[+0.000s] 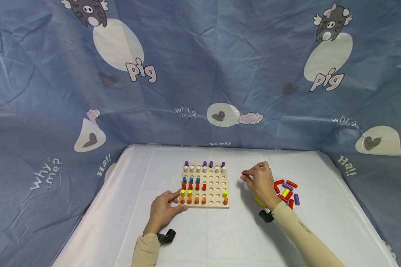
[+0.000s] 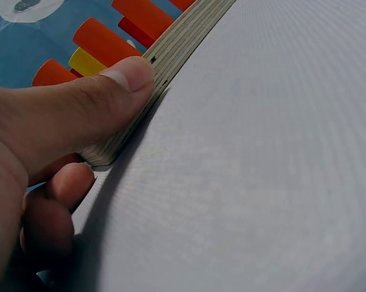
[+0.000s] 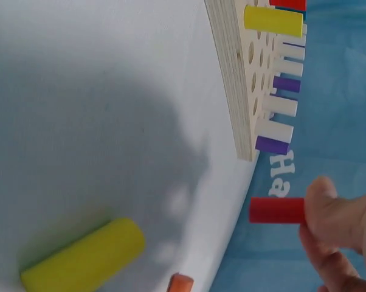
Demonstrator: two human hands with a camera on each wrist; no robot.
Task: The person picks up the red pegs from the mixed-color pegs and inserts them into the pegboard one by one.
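A wooden pegboard (image 1: 217,187) with round holes lies on the white table, carrying rows of purple, white, blue, red, yellow and orange pegs. My left hand (image 1: 163,209) grips its near left corner, the thumb pressing the front edge in the left wrist view, beside an orange peg (image 2: 107,41). Between thumb and finger my right hand (image 1: 260,181) pinches a red peg (image 3: 277,210) by one end. That hand is in the air to the right of the board, between it and the loose pegs.
Loose red, purple and yellow pegs lie in a pile at the right, among them a purple peg (image 1: 297,199). A yellow peg (image 3: 86,258) lies on the table (image 1: 200,237) under the right hand. Blue patterned cloth (image 1: 200,74) hangs behind and at both sides.
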